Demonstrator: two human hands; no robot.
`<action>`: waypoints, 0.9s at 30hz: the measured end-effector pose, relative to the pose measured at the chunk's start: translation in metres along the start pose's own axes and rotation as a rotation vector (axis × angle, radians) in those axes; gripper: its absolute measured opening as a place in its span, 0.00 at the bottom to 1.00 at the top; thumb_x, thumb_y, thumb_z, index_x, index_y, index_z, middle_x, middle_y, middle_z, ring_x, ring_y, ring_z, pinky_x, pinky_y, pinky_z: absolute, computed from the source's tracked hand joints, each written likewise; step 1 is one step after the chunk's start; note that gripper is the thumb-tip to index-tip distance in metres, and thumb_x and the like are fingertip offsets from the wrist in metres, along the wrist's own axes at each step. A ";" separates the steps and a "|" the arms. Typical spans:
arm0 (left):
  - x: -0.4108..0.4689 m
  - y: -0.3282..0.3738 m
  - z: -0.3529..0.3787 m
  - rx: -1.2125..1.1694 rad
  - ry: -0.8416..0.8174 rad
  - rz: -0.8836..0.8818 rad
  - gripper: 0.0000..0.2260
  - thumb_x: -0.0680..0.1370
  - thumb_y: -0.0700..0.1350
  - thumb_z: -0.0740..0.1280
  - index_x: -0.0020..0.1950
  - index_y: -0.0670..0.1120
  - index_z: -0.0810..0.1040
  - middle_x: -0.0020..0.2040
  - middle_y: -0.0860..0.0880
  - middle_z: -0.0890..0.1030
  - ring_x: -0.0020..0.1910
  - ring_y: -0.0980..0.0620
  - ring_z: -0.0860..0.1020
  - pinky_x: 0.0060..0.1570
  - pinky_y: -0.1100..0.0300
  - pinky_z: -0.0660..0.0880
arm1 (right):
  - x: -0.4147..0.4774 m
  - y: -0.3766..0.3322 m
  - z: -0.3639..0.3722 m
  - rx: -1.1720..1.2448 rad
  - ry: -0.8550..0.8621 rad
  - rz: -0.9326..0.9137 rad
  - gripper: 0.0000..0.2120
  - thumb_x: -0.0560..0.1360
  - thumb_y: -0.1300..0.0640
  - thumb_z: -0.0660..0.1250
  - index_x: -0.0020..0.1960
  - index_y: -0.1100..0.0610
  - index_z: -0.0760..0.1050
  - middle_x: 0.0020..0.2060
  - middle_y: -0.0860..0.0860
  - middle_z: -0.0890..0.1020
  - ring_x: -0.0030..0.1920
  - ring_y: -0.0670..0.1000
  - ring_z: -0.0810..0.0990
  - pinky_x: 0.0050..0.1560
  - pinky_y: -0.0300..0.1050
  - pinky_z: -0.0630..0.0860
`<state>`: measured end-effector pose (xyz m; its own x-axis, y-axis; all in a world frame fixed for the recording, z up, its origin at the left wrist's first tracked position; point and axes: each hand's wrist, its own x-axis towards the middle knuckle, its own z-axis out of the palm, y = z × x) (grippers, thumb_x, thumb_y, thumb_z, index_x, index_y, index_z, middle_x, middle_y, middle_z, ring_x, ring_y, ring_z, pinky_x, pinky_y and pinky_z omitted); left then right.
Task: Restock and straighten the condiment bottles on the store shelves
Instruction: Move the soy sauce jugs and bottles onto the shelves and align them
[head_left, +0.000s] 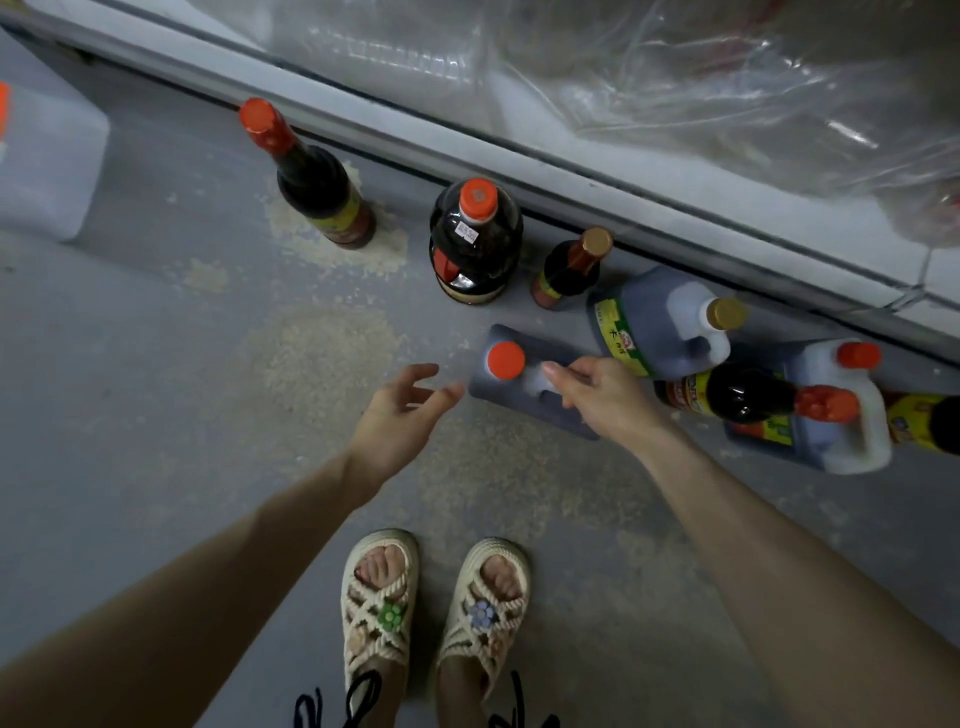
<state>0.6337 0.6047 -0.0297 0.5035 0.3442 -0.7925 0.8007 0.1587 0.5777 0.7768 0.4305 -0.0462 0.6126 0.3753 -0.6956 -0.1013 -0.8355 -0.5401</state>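
Observation:
Several dark sauce bottles stand or lie on the grey floor along the shelf base (519, 156). A dark jug with a red cap (514, 387) stands upright just ahead of my feet. My right hand (602, 397) is on its handle, thumb on top and fingers curled round it. My left hand (400, 410) hovers open just left of the jug, touching nothing. Behind it stand a tall red-capped bottle (311, 187), a round red-capped bottle (475, 244) and a small gold-capped bottle (571, 267).
At right, a gold-capped jug (654, 322) and a white-handled jug (831, 415) lie tipped, with a red-capped bottle (753, 397) across them. Plastic-wrapped goods (675, 78) fill the low shelf. A white container (47, 166) sits far left. Spilled grains litter the floor.

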 end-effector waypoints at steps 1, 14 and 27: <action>-0.005 0.000 -0.001 0.004 -0.007 0.004 0.23 0.77 0.56 0.66 0.70 0.52 0.69 0.56 0.49 0.78 0.53 0.54 0.78 0.45 0.62 0.75 | -0.008 -0.001 0.000 0.028 0.000 0.022 0.21 0.78 0.46 0.65 0.31 0.57 0.71 0.25 0.49 0.74 0.28 0.48 0.73 0.36 0.44 0.70; -0.118 0.079 -0.008 0.066 -0.206 0.175 0.31 0.74 0.54 0.71 0.73 0.52 0.64 0.60 0.50 0.75 0.55 0.55 0.76 0.42 0.68 0.73 | -0.141 -0.076 -0.094 0.035 -0.038 0.013 0.25 0.78 0.42 0.62 0.30 0.57 0.69 0.27 0.55 0.74 0.26 0.47 0.71 0.33 0.42 0.67; -0.365 0.353 -0.072 0.084 -0.337 0.796 0.55 0.58 0.48 0.84 0.78 0.49 0.57 0.69 0.50 0.73 0.62 0.59 0.75 0.58 0.61 0.76 | -0.430 -0.337 -0.338 -0.030 0.282 -0.301 0.21 0.73 0.46 0.71 0.31 0.61 0.75 0.22 0.50 0.75 0.23 0.44 0.72 0.26 0.33 0.65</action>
<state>0.7095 0.6012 0.4782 0.9828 0.0289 -0.1826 0.1844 -0.0863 0.9790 0.8120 0.4155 0.5953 0.8025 0.4836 -0.3496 0.1355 -0.7182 -0.6825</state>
